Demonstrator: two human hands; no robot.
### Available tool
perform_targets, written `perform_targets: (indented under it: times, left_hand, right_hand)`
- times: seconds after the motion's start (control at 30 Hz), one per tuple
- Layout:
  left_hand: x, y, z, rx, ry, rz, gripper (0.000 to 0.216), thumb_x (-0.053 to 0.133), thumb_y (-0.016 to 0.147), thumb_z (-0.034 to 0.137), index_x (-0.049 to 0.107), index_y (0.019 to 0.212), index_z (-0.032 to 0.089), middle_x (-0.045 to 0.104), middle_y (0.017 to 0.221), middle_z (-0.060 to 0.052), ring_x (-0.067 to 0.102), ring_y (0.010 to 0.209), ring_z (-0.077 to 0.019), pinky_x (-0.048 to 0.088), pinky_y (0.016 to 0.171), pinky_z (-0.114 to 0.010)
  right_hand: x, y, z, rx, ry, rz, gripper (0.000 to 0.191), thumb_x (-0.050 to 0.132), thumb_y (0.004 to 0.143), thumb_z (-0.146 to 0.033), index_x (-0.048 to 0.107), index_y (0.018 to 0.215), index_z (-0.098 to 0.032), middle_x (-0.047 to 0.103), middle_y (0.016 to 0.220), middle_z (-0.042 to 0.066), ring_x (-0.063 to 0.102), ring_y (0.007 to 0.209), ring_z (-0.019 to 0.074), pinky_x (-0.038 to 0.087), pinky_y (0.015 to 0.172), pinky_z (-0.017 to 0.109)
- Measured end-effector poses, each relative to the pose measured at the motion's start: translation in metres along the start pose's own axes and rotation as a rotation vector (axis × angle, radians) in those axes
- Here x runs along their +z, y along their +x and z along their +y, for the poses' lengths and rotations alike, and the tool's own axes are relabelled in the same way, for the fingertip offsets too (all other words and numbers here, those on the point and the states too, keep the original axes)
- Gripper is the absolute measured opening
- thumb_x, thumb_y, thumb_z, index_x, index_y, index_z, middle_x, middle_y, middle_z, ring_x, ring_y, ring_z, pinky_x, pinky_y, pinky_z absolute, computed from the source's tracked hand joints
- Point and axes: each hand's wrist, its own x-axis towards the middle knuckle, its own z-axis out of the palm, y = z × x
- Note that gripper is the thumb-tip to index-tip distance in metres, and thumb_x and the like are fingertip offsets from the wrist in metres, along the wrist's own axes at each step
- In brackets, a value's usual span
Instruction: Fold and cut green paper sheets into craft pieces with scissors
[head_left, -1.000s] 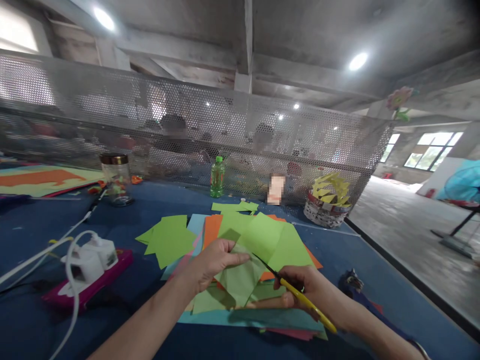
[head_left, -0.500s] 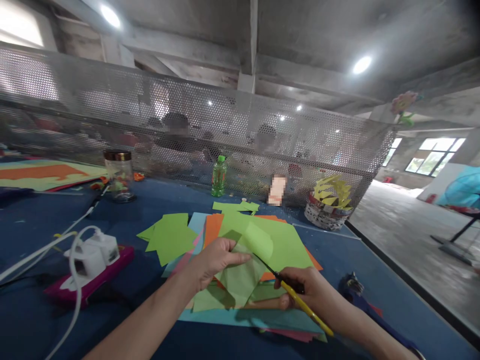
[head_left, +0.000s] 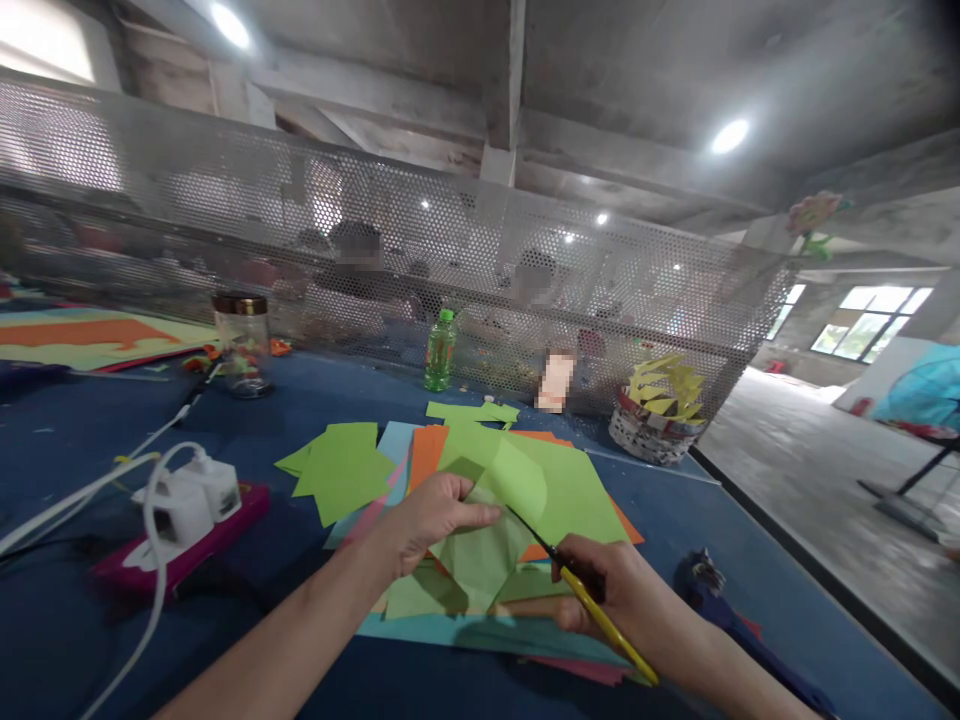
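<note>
My left hand (head_left: 450, 515) is closed, pinching a light green sheet of paper (head_left: 480, 565) between thumb and fingers. Part of that sheet curls up into a bright green flap (head_left: 519, 478) above the fingertips. Closed around scissors with a yellow handle (head_left: 611, 625) is my right hand (head_left: 611, 580); their dark blades point up and left and meet the paper at the curled flap. The blade tips are hidden by the sheet. Beneath both hands lies a loose stack of coloured paper, with a blue sheet (head_left: 442, 628) along its near side.
Green paper pieces (head_left: 345, 470) lie left of the stack. A purple power strip (head_left: 184, 560) with white plugs stands farther left. Behind are a glass jar (head_left: 246, 350), a green bottle (head_left: 440, 352) and a basket (head_left: 651, 430). A dark blue tool (head_left: 720, 600) lies right; perforated metal screening (head_left: 465, 240) borders the back.
The view has shifted slightly. My right hand and the scissors are nearly in the same place, and the curled flap has changed shape a little. My left hand keeps its pinch.
</note>
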Motion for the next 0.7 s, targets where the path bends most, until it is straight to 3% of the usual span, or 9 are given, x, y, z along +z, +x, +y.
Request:
perform_targets:
  times: [0.43, 0.7]
  left_hand:
    - [0.0046, -0.0026, -0.0001, -0.003, 0.039, -0.014, 0.020, 0.082, 0.060, 0.032, 0.071, 0.065, 0.017, 0.070, 0.063, -0.001, 0.063, 0.056, -0.0153, 0.048, 0.055, -0.024]
    - [0.0048, -0.0045, 0.0002, 0.006, 0.027, -0.116, 0.019, 0.081, 0.062, 0.033, 0.076, 0.072, 0.018, 0.074, 0.071, -0.003, 0.065, 0.060, -0.0157, 0.050, 0.060, -0.025]
  right_hand:
    - [0.0050, -0.0023, -0.0030, -0.036, 0.063, -0.054, 0.045, 0.051, 0.086, -0.063, 0.051, 0.080, -0.018, 0.035, 0.068, -0.006, 0.025, 0.063, 0.0114, 0.021, 0.053, 0.024]
    - [0.0061, -0.0006, -0.0045, -0.050, 0.136, -0.077, 0.047, 0.050, 0.085, -0.064, 0.051, 0.077, -0.017, 0.034, 0.065, -0.007, 0.026, 0.060, 0.0104, 0.021, 0.051, 0.024]
